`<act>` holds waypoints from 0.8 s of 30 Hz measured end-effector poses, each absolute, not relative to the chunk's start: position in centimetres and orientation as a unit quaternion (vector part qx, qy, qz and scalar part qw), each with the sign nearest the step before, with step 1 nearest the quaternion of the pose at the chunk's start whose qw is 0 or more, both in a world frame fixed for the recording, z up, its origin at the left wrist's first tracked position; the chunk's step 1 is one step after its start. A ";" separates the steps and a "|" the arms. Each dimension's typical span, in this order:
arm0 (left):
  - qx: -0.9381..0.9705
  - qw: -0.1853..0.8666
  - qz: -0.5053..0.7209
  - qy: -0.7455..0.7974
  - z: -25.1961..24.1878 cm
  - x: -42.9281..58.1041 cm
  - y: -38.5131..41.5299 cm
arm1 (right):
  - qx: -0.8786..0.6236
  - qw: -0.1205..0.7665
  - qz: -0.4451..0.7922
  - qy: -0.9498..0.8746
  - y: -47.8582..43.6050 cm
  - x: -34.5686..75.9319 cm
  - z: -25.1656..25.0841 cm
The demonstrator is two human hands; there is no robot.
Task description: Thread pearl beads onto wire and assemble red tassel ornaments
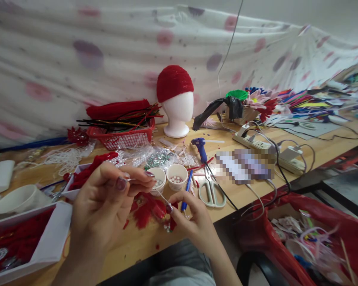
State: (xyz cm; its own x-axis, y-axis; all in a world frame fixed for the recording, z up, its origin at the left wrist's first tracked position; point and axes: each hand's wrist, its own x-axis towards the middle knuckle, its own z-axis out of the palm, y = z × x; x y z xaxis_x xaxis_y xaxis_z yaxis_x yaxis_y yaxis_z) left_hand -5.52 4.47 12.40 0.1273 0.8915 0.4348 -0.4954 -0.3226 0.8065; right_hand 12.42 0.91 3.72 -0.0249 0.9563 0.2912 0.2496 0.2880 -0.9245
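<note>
My left hand (107, 202) is raised at the centre left, thumb and fingers pinching one end of a thin white strand (163, 198). The strand slants down to my right hand (193, 218), whose thumb and forefinger are closed on its other end. Beneath and between the hands lie red feathery pieces (147, 212) on the table. Just behind the fingers stand two paper cups; the right cup (177, 176) holds small red and white beads, and the left cup (158, 180) is partly hidden by my left hand.
White-handled scissors (211, 190), a blue glue gun (200, 149) and power strips (256, 145) lie to the right. A foam head (179, 111) with a red cap stands behind. White box (47, 242) at left; red-lined bin (316, 238) at lower right.
</note>
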 end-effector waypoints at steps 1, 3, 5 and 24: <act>0.514 0.546 0.633 0.192 12.5 -5.4 4.6 | -0.477 0.506 0.349 -0.628 0.9 12.5 3.8; 0.515 0.541 0.637 0.190 12.6 -5.1 4.6 | -0.462 0.510 0.344 -0.639 0.9 12.6 3.8; 0.515 0.541 0.639 0.184 12.7 -4.8 4.6 | -0.449 0.509 0.338 -0.652 0.9 12.7 3.8; 0.407 0.582 0.619 0.335 11.1 -4.7 4.4 | -0.604 0.502 0.129 -0.606 0.7 24.1 4.9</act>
